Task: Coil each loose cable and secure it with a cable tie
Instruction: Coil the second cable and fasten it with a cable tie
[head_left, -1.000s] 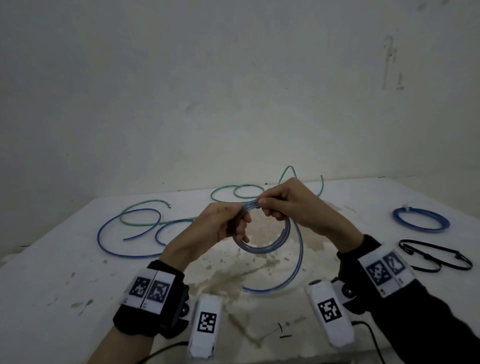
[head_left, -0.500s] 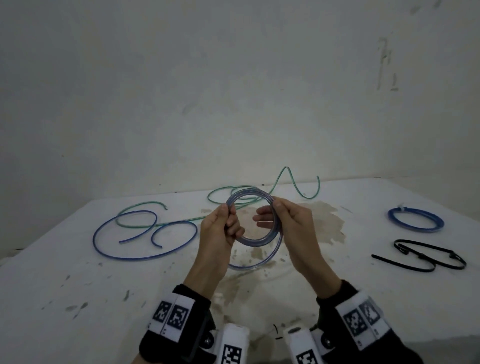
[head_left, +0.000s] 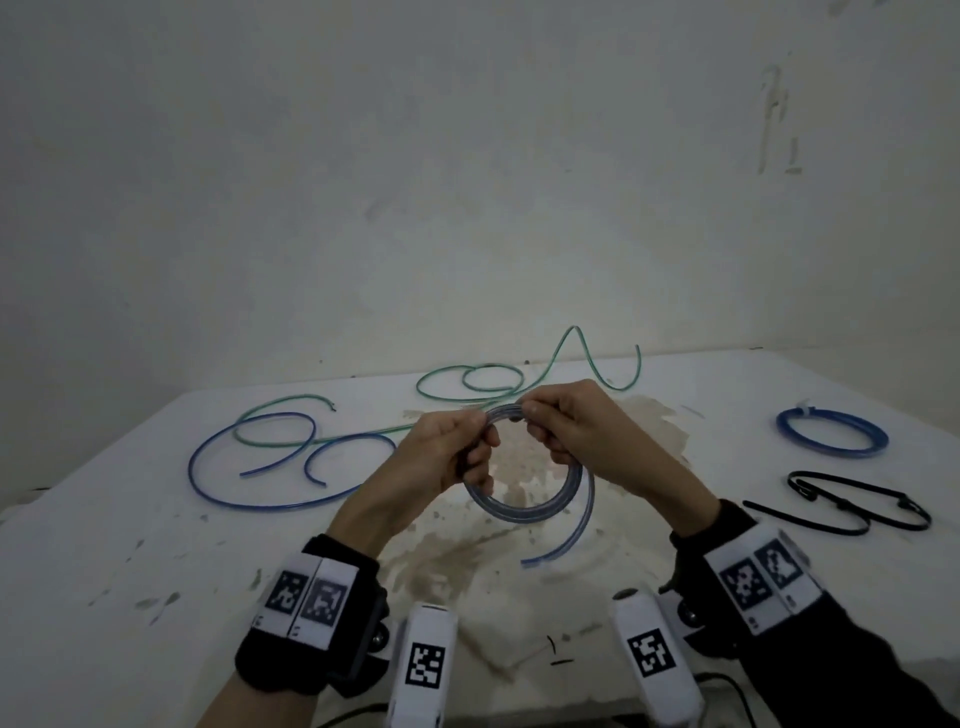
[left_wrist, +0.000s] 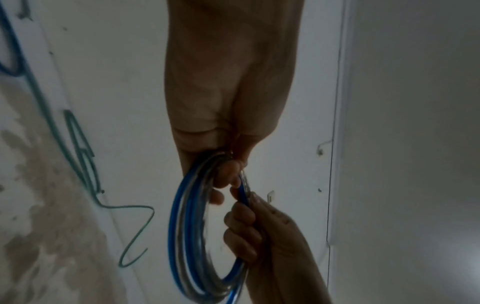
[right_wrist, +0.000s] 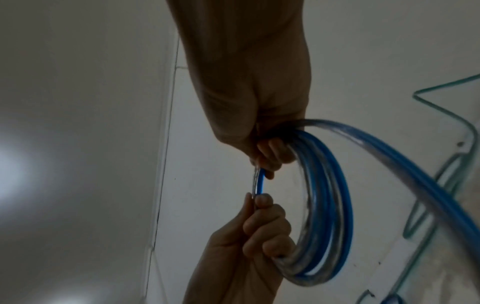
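A blue-and-clear cable coil (head_left: 524, 512) hangs above the stained white table (head_left: 130, 561), gripped by both hands. My left hand (head_left: 467, 447) grips its upper left side, and my right hand (head_left: 550, 426) pinches the top strands and grips the right side. A short free tail (head_left: 566, 545) curves down to the right of the coil. In the left wrist view my left fingers (left_wrist: 228, 176) curl round the coil (left_wrist: 187, 236), facing the right hand (left_wrist: 259, 236). The right wrist view shows my right hand (right_wrist: 267, 158) on the coil (right_wrist: 330, 205), with the tail (right_wrist: 389, 164) trailing away.
A loose blue cable (head_left: 249, 499) and a loose green cable (head_left: 457, 387) lie at the back left and back middle. At the right lie a tied blue coil (head_left: 831, 434) and several black cable ties (head_left: 857, 501). A wall stands behind the table.
The long tail has been wound into the coil and only a short end hangs free. Both hands moved from the coil's sides to its upper part.
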